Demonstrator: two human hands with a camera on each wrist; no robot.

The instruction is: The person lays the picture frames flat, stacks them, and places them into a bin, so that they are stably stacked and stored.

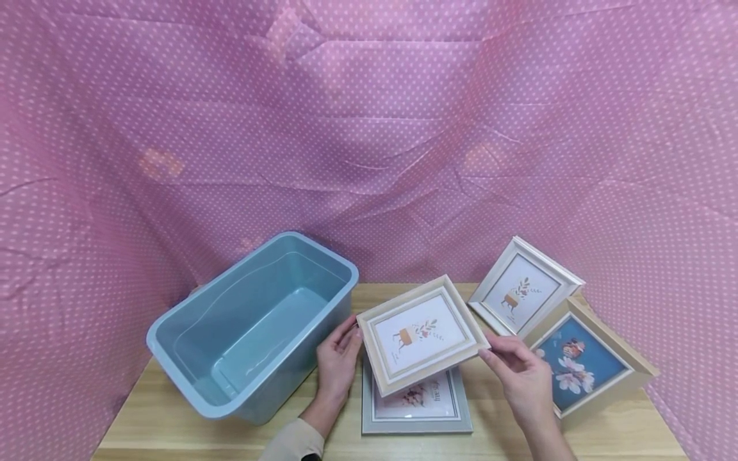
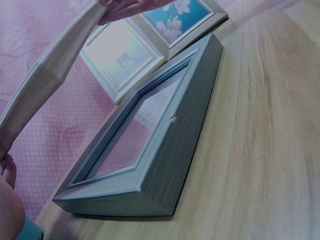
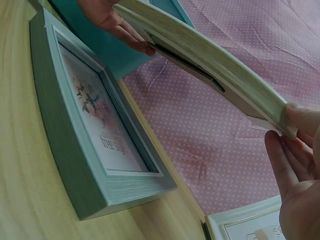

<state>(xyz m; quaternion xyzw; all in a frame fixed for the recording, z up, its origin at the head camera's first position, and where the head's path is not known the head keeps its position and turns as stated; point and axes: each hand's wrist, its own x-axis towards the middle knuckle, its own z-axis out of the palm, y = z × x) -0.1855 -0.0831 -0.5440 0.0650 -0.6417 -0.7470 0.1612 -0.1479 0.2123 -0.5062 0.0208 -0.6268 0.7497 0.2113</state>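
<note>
A cream picture frame [image 1: 423, 333] with a potted-plant print is held up and tilted in the air between both hands. My left hand [image 1: 339, 365] grips its left edge, and my right hand [image 1: 521, 374] pinches its right corner between thumb and fingers. Below it a grey-blue picture frame [image 1: 418, 428] with a flower print lies flat on the wooden table, partly covered in the head view. In the right wrist view a gap shows between the cream frame's dark-edged back [image 3: 200, 75] and the grey-blue one [image 3: 105, 115].
To the left stands a deep blue plastic bin [image 1: 271, 333], with nothing seen inside. At the right a white picture frame [image 1: 521, 291] leans beside a beige frame [image 1: 582, 368] with blossoms on blue. A pink dotted cloth [image 1: 369, 160] hangs behind the table [image 1: 311, 442].
</note>
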